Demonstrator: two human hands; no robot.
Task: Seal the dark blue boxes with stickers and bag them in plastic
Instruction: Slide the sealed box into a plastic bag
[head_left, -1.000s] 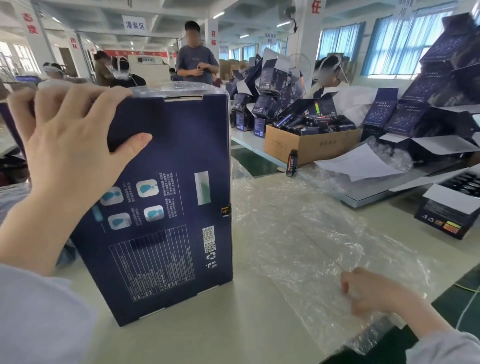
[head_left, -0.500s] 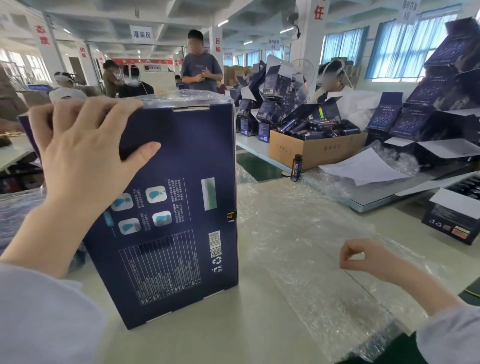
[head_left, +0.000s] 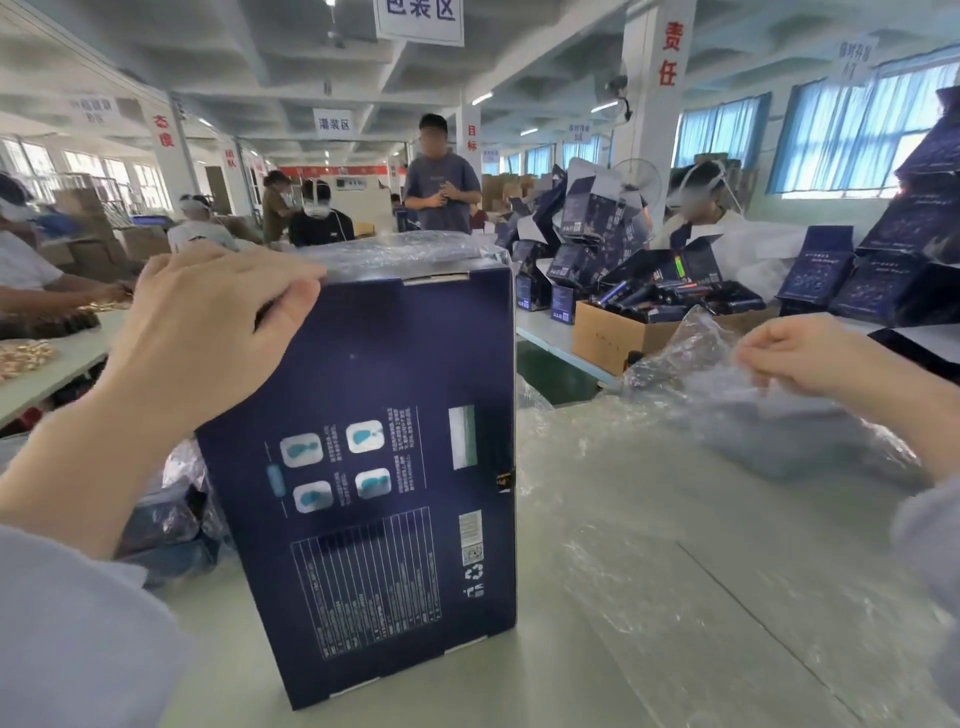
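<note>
Holding box (head_left: 395, 467) top, left hand (head_left: 208, 332) curled, right hand (head_left: 821, 358) pinching plastic (head_left: 696, 358)

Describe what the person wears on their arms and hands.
The left hand and right hand are bare: no gloves, rings or watch show. The left sleeve and right sleeve are plain pale grey-blue fabric, ending partway up the forearms.

Our left sleeve (head_left: 78, 623) and right sleeve (head_left: 930, 545) are pale grey-blue, ending at the forearms; our left hand (head_left: 208, 322) and right hand (head_left: 810, 358) are bare.
</note>
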